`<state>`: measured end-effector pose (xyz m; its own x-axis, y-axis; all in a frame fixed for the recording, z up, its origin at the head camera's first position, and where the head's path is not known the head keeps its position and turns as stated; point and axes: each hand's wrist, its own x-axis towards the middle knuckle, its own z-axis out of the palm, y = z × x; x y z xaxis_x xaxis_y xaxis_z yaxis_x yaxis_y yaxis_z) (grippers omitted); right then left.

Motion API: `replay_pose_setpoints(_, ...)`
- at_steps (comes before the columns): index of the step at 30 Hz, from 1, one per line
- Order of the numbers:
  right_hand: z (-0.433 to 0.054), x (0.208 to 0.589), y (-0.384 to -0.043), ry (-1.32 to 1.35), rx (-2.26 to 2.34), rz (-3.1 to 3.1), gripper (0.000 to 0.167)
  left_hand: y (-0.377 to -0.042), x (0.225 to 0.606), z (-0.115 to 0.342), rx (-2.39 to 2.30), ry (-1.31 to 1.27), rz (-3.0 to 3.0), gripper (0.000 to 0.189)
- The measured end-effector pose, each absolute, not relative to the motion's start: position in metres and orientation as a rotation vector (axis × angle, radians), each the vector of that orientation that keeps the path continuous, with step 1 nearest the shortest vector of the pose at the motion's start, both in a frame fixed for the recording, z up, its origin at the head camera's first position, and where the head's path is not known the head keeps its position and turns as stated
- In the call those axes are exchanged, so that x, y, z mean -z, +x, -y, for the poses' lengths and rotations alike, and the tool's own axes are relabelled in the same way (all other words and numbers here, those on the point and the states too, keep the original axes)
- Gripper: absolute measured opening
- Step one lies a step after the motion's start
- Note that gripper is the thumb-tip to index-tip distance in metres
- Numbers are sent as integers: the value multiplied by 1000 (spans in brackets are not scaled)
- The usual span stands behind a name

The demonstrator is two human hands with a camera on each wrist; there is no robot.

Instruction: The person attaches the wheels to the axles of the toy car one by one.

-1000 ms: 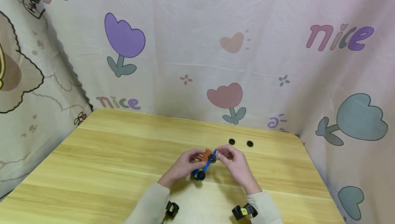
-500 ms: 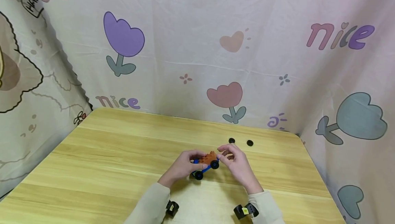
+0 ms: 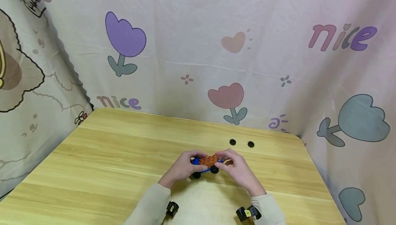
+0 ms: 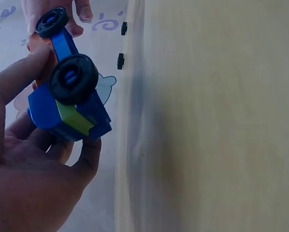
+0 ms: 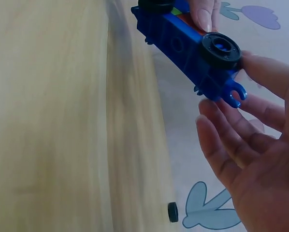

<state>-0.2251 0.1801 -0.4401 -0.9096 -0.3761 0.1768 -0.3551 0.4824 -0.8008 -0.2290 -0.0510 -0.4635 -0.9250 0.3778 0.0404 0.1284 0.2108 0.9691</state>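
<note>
Both hands hold a small toy car (image 3: pixel 208 161) just above the table. It has a blue chassis (image 5: pixel 176 46), a studded orange block on top, and a blue and lime-green nose (image 4: pixel 72 113). My left hand (image 3: pixel 182 168) grips the nose end and the orange block, thumb on the near side. My right hand (image 3: pixel 239 168) pinches the other end, where a blue hook (image 5: pixel 235 92) sticks out. Black wheels (image 4: pixel 73 79) sit on the side toward me. In the right wrist view, bare blue pegs (image 5: pixel 197 90) show along the opposite edge of the chassis.
Two loose black wheels, a left one (image 3: pixel 232 142) and a right one (image 3: pixel 251 144), lie on the wooden table (image 3: pixel 123 156) beyond the right hand. A printed curtain (image 3: pixel 173 46) hangs behind the table's back edge.
The toy car has turned from steeply tilted to nearly level, its studded top now facing up. The right fingers have closed onto its hook end. The loose wheels stay put.
</note>
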Motion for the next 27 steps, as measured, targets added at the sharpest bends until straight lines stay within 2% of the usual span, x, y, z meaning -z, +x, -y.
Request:
replay_pose_setpoints(7, -178, 440, -224, -624, 1496, -2608, 28, -228, 462, 51, -1809, 452, -2272, 32)
replay_pose_setpoints(14, -178, 440, -223, -593, 1574, -2604, 27, -227, 461, 52, -1815, 430, -2305, 36)
replay_pose_setpoints(21, -182, 441, -224, -566, 1669, -2580, 27, -228, 463, 57, -1817, 400, -2356, 48)
replay_pose_setpoints(27, -176, 418, -209, -493, 1668, -2565, 27, -228, 462, 59, -1844, 384, -2316, 37)
